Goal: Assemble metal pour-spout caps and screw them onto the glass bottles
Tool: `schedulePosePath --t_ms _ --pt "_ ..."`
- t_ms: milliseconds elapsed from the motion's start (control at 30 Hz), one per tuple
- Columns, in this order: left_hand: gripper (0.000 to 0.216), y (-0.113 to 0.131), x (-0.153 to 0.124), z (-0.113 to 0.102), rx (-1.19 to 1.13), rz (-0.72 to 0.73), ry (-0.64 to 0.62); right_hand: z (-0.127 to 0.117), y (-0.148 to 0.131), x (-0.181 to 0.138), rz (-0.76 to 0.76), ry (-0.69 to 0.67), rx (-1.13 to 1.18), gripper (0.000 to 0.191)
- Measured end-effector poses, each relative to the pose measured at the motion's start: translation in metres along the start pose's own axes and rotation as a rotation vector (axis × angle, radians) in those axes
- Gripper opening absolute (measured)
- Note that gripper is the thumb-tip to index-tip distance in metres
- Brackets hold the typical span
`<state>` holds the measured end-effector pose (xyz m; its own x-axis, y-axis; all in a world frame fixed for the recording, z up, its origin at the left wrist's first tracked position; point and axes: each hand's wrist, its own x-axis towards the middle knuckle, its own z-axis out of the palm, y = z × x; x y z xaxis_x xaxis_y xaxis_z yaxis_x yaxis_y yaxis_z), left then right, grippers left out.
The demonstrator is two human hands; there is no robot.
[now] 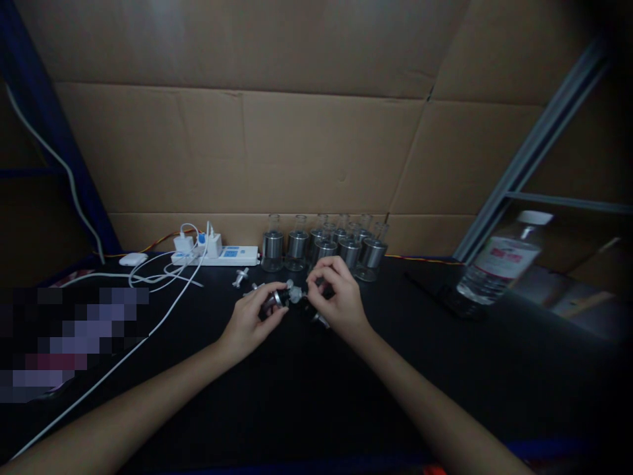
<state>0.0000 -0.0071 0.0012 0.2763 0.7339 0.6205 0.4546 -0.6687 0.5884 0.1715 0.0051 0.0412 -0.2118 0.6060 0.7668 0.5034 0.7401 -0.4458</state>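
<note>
My left hand (254,323) is closed around a dark, rounded piece with a silver ring (275,302), tilted toward the right. From its right end sticks out a small translucent piece (295,294). The fingertips of my right hand (339,297) pinch at the far side of that translucent piece; the exact grip is partly hidden by the fingers. Just behind the hands stand several glass bottles with metal sleeves (373,252), upright and close together. A small silver fitting (241,277) lies left of the bottles, and another silver fitting (320,320) shows below my right hand.
A white power strip (242,255) with plugged-in chargers lies at the back left, and white cables (168,313) run across the black table (297,409). On the right stands a water bottle (504,260). Cardboard (326,152) walls the back; metal posts flank both sides.
</note>
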Motion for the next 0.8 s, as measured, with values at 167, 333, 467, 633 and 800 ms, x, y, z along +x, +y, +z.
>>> schedulePosePath --t_ms 167,333,467,633,800 --pt "0.045 -0.005 0.002 0.003 -0.150 0.010 0.037 -0.002 0.002 0.000 -0.036 -0.095 -0.055 0.024" --pt "0.050 -0.004 0.002 0.001 -0.138 0.018 0.021 -0.009 0.004 0.004 -0.097 -0.161 -0.277 0.014" --pt "0.050 0.001 0.001 0.000 -0.128 0.046 -0.015 -0.029 -0.004 0.009 -0.163 -0.140 -0.455 0.014" --pt "0.051 0.005 -0.001 0.001 -0.137 0.042 -0.063 -0.052 -0.007 0.007 -0.159 0.012 -0.477 0.011" --pt "0.050 0.006 -0.002 0.000 -0.136 0.032 -0.105 -0.047 -0.002 -0.001 -0.125 -0.031 -0.409 0.010"
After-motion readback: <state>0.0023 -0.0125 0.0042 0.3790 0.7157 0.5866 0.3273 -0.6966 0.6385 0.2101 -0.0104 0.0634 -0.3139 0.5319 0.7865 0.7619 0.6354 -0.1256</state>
